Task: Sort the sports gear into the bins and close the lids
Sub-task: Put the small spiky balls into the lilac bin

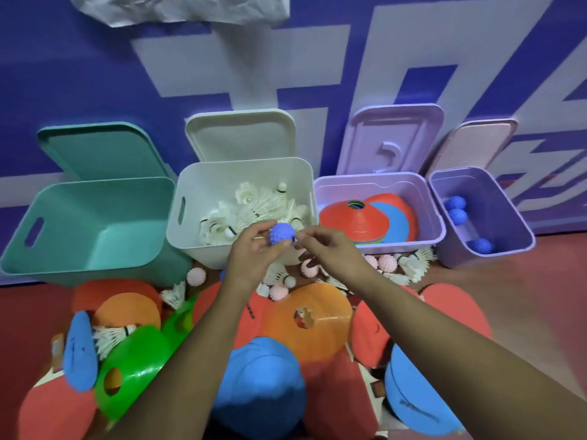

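"So where's the blue spiky ball (281,235)?"

"Right above the front rim of the white bin (181,198), in the air. The left hand (254,252) grips it, thumb below and fingers curled over the top."

"And the right hand (327,249)?"

"It's just beside the ball, on the side away from the left hand. The fingers are bent and bunched at the ball's edge, but I cannot tell whether they pinch it or only touch it."

"What's in the white bin?"

"A heap of shuttlecocks (254,201). The teal bin (95,223) stands to its left. To its right is the lilac bin (374,182) with a stack of disc cones (365,217), red on top. Further right again is the small purple bin (508,217), holding three blue balls (457,215)."

"Lids?"

"All four lids (241,134) are off the bins — each stands upright behind its own bin."

"And in front of the white bin?"

"Loose gear on the red floor (524,296) — pink spiky balls (387,263) and more shuttlecocks near its front wall. Nearer the person lie scattered cones in red, blue and green, with an orange cone (311,315) between the forearms."
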The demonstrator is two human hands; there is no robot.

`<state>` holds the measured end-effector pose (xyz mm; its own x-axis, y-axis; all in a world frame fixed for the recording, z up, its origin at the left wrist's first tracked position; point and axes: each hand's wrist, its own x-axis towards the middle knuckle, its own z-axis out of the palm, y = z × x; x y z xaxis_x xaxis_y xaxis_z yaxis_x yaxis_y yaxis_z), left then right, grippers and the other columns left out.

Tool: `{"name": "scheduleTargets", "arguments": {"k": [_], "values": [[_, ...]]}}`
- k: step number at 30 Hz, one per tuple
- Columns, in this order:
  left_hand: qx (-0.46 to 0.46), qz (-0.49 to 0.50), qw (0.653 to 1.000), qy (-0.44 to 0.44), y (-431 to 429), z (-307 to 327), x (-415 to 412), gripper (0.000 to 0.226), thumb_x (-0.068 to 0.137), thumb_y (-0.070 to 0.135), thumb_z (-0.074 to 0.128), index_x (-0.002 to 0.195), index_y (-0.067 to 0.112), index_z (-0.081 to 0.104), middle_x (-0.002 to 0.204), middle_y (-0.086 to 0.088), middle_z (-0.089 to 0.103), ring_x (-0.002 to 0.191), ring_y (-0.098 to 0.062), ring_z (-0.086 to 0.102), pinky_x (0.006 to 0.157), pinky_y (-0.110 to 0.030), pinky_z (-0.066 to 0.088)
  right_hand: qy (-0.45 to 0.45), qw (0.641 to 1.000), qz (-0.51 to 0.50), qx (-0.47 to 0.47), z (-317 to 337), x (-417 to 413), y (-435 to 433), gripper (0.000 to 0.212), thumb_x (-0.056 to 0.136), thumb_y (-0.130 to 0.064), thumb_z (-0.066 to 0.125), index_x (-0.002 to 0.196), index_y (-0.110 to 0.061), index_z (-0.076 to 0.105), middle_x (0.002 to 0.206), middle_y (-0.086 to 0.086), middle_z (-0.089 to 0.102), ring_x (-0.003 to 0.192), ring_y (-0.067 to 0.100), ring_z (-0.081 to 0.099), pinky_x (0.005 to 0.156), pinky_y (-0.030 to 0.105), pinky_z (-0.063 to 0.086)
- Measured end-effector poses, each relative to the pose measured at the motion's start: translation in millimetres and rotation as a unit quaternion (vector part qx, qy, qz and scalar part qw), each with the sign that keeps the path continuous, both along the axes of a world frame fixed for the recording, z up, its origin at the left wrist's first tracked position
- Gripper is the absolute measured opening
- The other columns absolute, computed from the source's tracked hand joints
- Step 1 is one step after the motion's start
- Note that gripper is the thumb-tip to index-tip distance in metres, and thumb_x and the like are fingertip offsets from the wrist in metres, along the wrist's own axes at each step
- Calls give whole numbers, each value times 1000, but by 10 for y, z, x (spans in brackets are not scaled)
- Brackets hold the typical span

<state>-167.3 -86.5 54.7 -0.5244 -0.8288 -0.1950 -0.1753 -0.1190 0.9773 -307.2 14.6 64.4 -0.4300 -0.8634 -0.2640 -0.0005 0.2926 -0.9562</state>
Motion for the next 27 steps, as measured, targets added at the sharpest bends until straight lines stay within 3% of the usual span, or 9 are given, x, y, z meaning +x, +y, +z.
{"name": "scheduleTargets", "arguments": {"k": [4, 7, 10, 13, 16, 19, 23, 27], "values": [[-56, -88, 994, -20, 337, 2, -618, 46, 75, 3, 80, 112, 23, 60, 115, -3, 62, 100, -13, 65, 81, -19, 52, -155, 986, -60, 19, 9, -482, 462, 29, 93, -24, 64, 105, 3, 67, 87, 13, 70, 76, 25, 64, 59, 25, 52], [-107, -170, 979, -28, 647, -31, -1197, 43, 74, 1, 79, 106, 23, 60, 114, -2, 59, 98, -1, 62, 87, -19, 52, -165, 980, -113, 24, -27, -992, 811, 22, 90, -19, 68, 95, 2, 63, 78, 11, 68, 71, 23, 65, 59, 23, 52], [-95, -232, 968, -10, 940, -106, -1711, 40, 79, 6, 77, 113, 18, 61, 120, -1, 57, 106, 1, 61, 94, -20, 49, -154, 973, -171, 26, -80, -1477, 1148, 14, 89, -15, 69, 86, -5, 59, 72, 13, 62, 63, 20, 61, 58, 22, 52], [-90, -269, 958, -36, 1258, -320, -2129, 33, 85, 8, 71, 114, 18, 59, 118, 2, 59, 102, 1, 60, 90, -20, 50, -78, 967, -232, 63, -142, -2012, 1488, 15, 86, -18, 72, 86, -7, 61, 70, 11, 61, 56, 15, 59, 59, 25, 51], [-187, -301, 925, -136, 1476, -711, -2322, 31, 82, 11, 68, 113, 18, 64, 112, 0, 62, 100, -14, 63, 93, -35, 50, 66, 953, -277, 102, -279, -2519, 1697, 27, 79, -26, 78, 91, -10, 60, 75, 5, 62, 65, 19, 63, 65, 34, 52], [-267, -348, 870, -226, 1590, -1017, -2381, 43, 83, 4, 59, 124, 15, 62, 124, -2, 56, 110, -17, 57, 102, -21, 37, 208, 925, -268, 169, -452, -2889, 1810, 37, 76, -28, 77, 104, -10, 62, 91, 4, 66, 86, 23, 62, 75, 28, 44], [-324, -368, 826, -277, 1632, -1266, -2468, 65, 75, -2, 45, 136, 19, 53, 146, -2, 44, 130, -28, 47, 109, -41, 39, 295, 908, -213, 206, -637, -3123, 1822, 46, 80, -21, 70, 119, 0, 57, 114, 19, 62, 106, 35, 58, 88, 37, 44], [-342, -406, 781, -329, 1646, -1324, -2576, 63, 77, 15, 40, 139, 22, 49, 139, -3, 48, 129, -27, 45, 105, -42, 41, 332, 914, -176, 150, -614, -2945, 1818, 39, 85, -20, 65, 117, 0, 59, 112, 18, 58, 106, 33, 55, 92, 39, 42]]}}
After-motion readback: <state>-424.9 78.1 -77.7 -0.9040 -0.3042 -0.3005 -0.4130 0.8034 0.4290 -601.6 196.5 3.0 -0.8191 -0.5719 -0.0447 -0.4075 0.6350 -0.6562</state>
